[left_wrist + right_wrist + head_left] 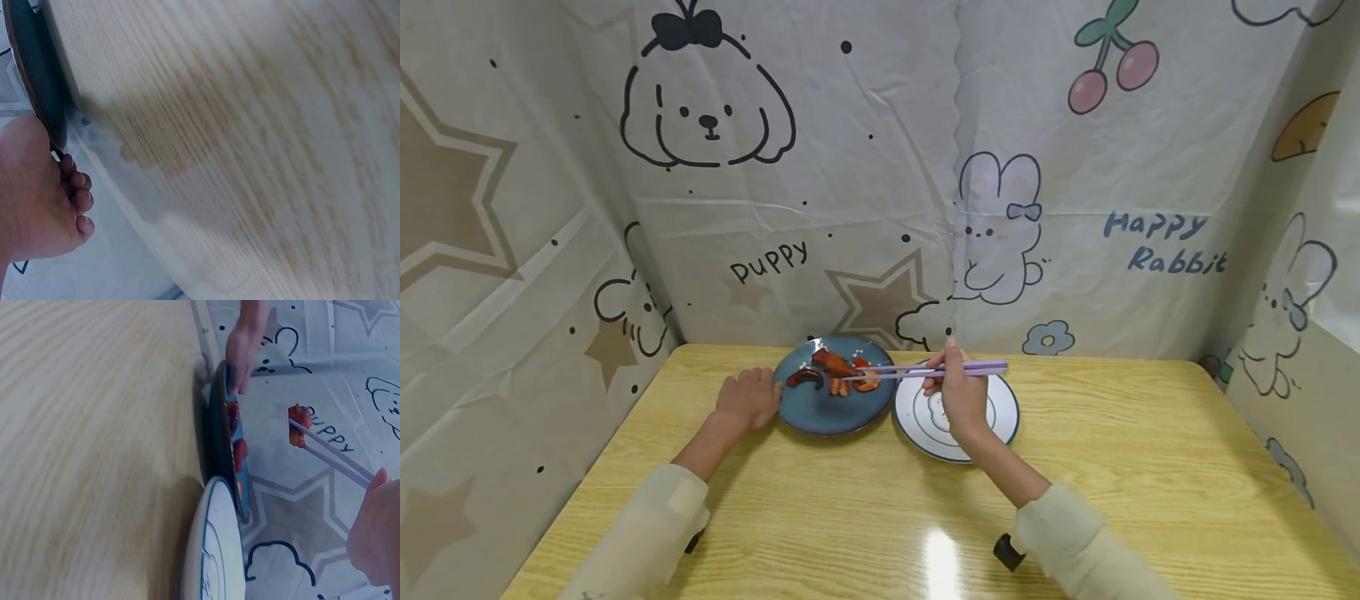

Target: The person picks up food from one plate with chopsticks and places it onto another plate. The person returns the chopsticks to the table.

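My right hand (964,392) holds a pair of pale purple chopsticks (992,365) over the white plate. Their tips pinch a red-brown glazed piece of meat (299,423), which the right wrist view shows raised above the blue plate (835,423). Other food lies on that plate, including a dark curved piece (805,377) and an orange-red piece (867,380). At the blue plate's left rim, my left hand (748,397) rests palm down. In the left wrist view its thumb side meets the rim, with the fingers (81,199) bent loosely below.
A white plate (928,437) with a dark rim and line drawing stands right beside the blue one. Both sit near the back edge of the wooden table (850,517). Printed cloth (850,167) encloses the back and sides.
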Tool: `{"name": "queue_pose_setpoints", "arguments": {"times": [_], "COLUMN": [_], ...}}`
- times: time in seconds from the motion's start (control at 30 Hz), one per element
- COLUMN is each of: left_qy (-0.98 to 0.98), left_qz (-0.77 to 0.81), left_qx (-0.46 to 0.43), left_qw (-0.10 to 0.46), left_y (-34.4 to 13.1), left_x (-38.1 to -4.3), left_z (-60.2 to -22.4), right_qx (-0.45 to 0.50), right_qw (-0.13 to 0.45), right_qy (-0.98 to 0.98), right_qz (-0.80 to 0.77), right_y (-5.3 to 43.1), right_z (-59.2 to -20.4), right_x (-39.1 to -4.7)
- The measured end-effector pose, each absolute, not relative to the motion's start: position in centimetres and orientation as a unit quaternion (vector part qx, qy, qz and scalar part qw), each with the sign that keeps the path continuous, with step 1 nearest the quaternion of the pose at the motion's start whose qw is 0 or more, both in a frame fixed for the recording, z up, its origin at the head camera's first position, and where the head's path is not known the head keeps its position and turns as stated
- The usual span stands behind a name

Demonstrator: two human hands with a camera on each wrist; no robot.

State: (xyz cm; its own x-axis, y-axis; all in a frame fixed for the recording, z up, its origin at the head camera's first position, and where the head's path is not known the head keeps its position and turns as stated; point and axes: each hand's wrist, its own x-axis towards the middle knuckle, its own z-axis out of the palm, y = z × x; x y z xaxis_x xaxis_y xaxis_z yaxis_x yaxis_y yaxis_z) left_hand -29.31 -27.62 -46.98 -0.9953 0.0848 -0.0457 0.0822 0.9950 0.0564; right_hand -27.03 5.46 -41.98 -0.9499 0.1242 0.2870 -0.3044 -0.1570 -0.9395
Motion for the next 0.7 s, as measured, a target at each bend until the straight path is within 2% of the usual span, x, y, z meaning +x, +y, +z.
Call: {"name": "queue_pose_setpoints", "arguments": {"times": [0.7], "left_qy": [0.999], "left_qz": [0.006], "left_qx": [0.04], "left_qw": [0.012], "left_y": [-27.3], "left_x": [-29.2], "left_z": [-46.8], "right_qx": [0.026], "right_qw": [0.173], "right_qy": [-0.622], "right_qz": [0.763], "right_y": [10.1], "right_z": [-41.2], "right_x": [-27.3]}}
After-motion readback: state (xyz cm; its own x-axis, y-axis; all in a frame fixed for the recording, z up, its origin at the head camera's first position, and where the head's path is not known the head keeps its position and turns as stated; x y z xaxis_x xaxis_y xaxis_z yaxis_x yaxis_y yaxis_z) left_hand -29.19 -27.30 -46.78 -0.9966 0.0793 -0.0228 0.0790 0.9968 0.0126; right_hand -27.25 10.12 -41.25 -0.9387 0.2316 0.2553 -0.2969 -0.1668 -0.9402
